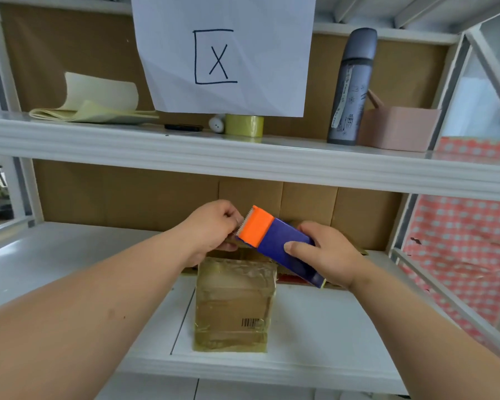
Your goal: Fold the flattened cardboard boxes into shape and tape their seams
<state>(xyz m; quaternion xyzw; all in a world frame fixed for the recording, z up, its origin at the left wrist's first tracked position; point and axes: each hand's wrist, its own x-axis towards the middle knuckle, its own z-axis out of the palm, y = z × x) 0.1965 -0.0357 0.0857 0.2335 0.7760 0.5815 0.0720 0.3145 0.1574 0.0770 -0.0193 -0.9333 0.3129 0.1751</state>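
A white shelf (300, 368) fills the lower frame, a second one (98, 140) crossing above it. On the upper one, from the left: yellow paper (98, 105), a tape roll (244, 125), a grey bottle (352, 88) and a pink tub (399, 128); a sheet marked X (223, 53) hangs at top centre. The taped box (234, 304) stands low at centre. Just above it, the right hand (326, 252) grips the blue-and-orange dispenser (274, 243), fingers wrapped round its body. The left hand (214, 226) pinches at its toothed end, fingers curled; the tape itself is too faint to make out.
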